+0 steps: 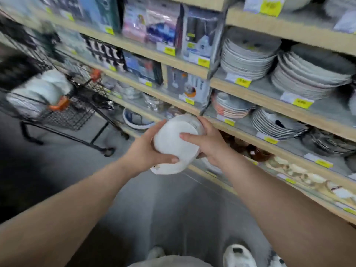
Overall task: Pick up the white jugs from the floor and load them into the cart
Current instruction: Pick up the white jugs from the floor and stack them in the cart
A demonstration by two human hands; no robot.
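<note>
— What are we gripping?
— A white jug (pixel 176 143), clasped between our left hand (pixel 143 150) and right hand (pixel 209 140), raised before the shelves (pixel 250 87).
— Its handle?
— Hidden.
— The cart (pixel 57 105)?
— Well apart, left, blurred; something white lies inside.

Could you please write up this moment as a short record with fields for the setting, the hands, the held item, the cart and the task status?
setting: shop aisle beside wooden shelves stacked with plates
left hand: grips the white jug from its left side
right hand: grips the same jug from its right side
held item: white jug, off the floor, flat round face toward the camera
cart: black wire, ahead on the left, white items already inside
task status: jug in hand, not yet in the cart
</note>
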